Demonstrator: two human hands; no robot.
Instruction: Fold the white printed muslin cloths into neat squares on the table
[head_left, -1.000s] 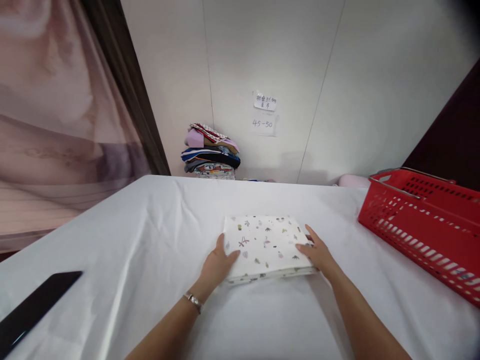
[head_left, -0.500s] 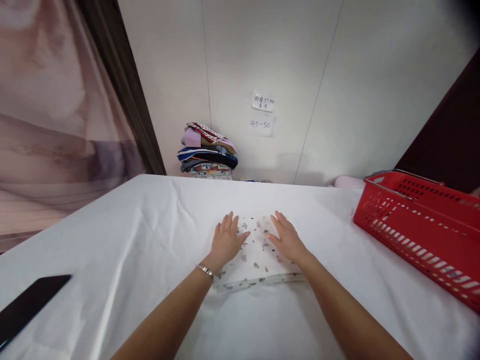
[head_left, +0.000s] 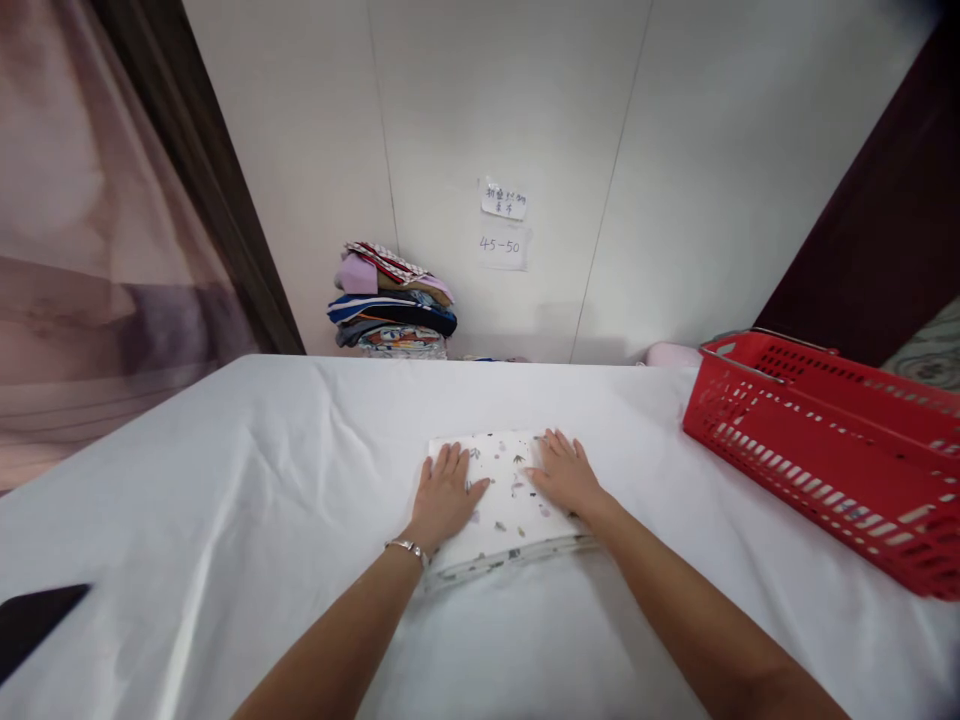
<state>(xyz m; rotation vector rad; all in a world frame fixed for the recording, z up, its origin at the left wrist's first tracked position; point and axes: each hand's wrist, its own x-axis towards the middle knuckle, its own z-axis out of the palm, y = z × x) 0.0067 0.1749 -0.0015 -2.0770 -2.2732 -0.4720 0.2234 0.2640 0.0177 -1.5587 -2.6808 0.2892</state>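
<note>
A folded white cloth (head_left: 504,500) with small leaf and flower prints lies on the white-covered table (head_left: 300,560). Its layers show along the near edge. My left hand (head_left: 445,497) rests flat on the left part of the cloth, fingers stretched forward and thumb out to the side. On the right part lies my right hand (head_left: 566,474), palm down with its fingers extended. A silver bracelet (head_left: 409,549) circles my left wrist. The cloth's middle shows between the two hands.
At the right stands a red plastic basket (head_left: 810,450) with a metal handle. Behind the table rises a stack of folded fabrics (head_left: 394,300) against the wall. A dark flat object (head_left: 34,625) lies at the left edge. Paper notes (head_left: 504,225) hang on the wall.
Both hands have come down flat onto the folded cloth, the right one slightly lower. The whole view has shifted, so the basket and fabric stack appear further left.
</note>
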